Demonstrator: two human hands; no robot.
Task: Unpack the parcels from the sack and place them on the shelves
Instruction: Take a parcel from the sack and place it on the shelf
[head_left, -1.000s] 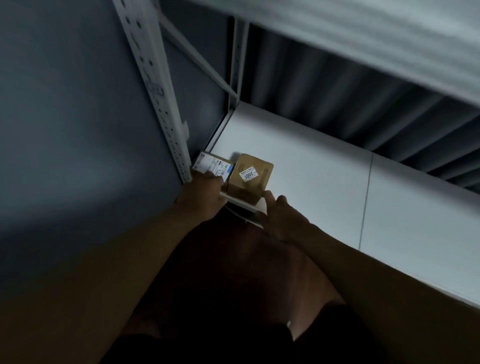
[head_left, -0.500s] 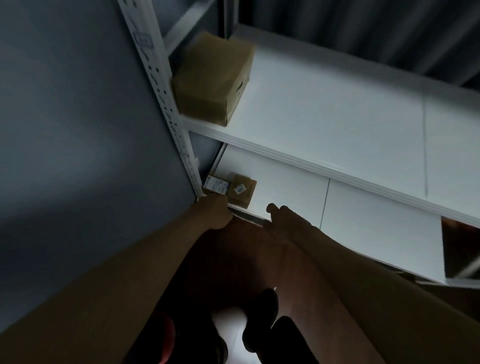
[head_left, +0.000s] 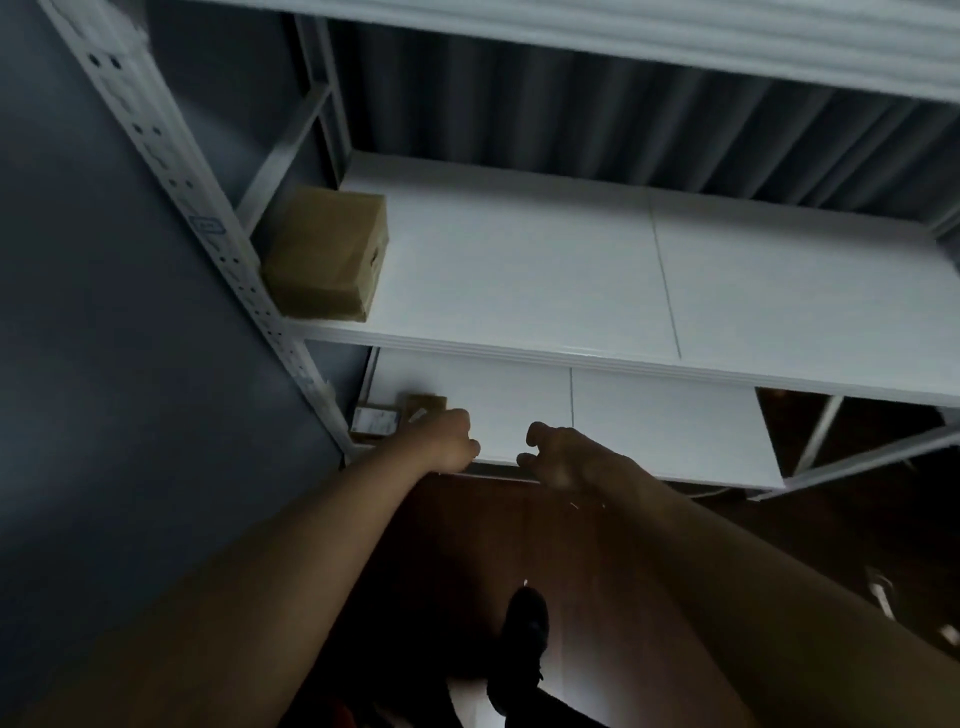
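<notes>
Two small parcels on the lower shelf, both hands empty at its front edge

The labelled parcel and small brown parcel sit side by side at the lower shelf's left end. The left hand and right hand hang loosely curled, holding nothing. A larger box sits on the middle shelf.

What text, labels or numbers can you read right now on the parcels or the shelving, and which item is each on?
None can be read.
White label on the small parcel, lower shelf: print blurred.
White sticker on the small brown box beside it: blurred, partly hidden by the left hand.
Blue tag on the shelf upright: too small.
Large cardboard box: no legible marking.
</notes>
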